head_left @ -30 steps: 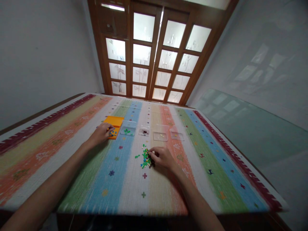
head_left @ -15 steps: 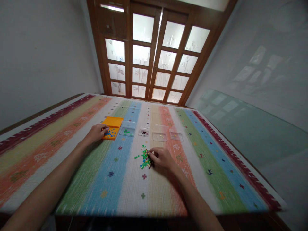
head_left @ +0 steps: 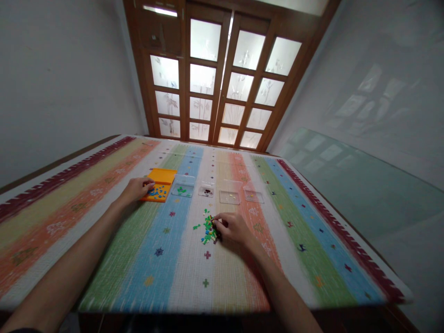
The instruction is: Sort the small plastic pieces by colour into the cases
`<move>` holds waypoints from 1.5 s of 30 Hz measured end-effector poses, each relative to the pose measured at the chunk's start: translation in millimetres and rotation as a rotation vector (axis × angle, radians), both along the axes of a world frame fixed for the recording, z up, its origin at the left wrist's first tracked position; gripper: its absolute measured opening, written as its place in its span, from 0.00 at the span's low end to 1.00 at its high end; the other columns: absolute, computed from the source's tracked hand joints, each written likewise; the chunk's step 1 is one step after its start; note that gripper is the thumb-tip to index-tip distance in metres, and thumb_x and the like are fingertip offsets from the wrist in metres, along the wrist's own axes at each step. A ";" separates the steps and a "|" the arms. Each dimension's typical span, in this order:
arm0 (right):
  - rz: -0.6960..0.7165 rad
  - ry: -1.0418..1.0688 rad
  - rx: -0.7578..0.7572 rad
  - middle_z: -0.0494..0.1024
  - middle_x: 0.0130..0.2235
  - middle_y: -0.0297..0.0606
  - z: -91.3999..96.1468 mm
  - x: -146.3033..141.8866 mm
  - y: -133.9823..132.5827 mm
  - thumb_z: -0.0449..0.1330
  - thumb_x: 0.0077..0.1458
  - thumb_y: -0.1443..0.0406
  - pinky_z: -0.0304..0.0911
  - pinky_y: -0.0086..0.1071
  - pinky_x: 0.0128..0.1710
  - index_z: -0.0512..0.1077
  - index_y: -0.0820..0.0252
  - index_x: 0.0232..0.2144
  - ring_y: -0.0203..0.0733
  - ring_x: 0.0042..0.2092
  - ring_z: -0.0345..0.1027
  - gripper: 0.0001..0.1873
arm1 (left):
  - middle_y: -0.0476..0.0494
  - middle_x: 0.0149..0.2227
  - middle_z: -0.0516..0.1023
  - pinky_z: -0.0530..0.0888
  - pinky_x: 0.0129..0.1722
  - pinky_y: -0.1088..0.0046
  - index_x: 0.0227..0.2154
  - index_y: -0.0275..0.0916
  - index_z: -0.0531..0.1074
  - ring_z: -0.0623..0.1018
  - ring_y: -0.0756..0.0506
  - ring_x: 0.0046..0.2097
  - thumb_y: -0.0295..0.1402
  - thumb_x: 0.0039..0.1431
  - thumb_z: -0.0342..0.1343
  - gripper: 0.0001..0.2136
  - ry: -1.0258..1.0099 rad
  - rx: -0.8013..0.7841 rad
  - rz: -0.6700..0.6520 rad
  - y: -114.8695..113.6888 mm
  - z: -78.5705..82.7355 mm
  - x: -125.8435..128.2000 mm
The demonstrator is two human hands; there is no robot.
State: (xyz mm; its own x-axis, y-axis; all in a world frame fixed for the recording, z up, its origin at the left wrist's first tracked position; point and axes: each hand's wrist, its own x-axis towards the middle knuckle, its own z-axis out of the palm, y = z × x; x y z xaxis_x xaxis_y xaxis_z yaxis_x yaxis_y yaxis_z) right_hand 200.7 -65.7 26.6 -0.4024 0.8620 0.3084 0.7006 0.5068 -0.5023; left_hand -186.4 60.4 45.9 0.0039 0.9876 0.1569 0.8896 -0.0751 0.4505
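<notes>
A small pile of tiny coloured pieces (head_left: 207,228), mostly green, lies on the striped mat. My right hand (head_left: 234,227) rests at the pile's right edge, fingers curled with the tips pinched among the pieces. My left hand (head_left: 136,188) sits at the left edge of an orange tray (head_left: 165,175) that holds blue pieces, its fingers curled against the tray's side. To the right of that tray runs a row of clear trays: one with green pieces (head_left: 183,189), one with dark pieces (head_left: 206,191), and two more (head_left: 230,197) (head_left: 254,196).
The striped mat (head_left: 166,263) covers the whole tabletop, with its front edge near me. A wooden door with frosted glass panes (head_left: 222,78) stands behind the table. A sheet of glass (head_left: 347,185) leans on the right wall.
My left hand has drawn back from over the orange tray to its left edge. My right hand stays at the pile.
</notes>
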 end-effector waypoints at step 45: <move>-0.097 -0.032 0.006 0.82 0.29 0.39 -3.6 3.1 5.3 0.59 0.59 0.66 0.57 0.28 0.30 0.82 0.60 0.35 0.37 0.28 0.71 0.10 | 0.42 0.38 0.75 0.73 0.42 0.70 0.37 0.38 0.75 0.75 0.45 0.40 0.32 0.62 0.56 0.05 0.009 0.254 -0.934 -95.9 -22.2 122.6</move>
State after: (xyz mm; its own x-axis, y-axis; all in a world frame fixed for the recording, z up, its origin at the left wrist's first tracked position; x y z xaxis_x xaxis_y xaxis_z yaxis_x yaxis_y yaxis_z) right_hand 203.8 -60.4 23.0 -0.3269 0.8955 0.3022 0.7620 0.4388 -0.4762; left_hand -63.8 -35.5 23.7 0.7723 0.5221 0.3619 0.4249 -0.8480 0.3167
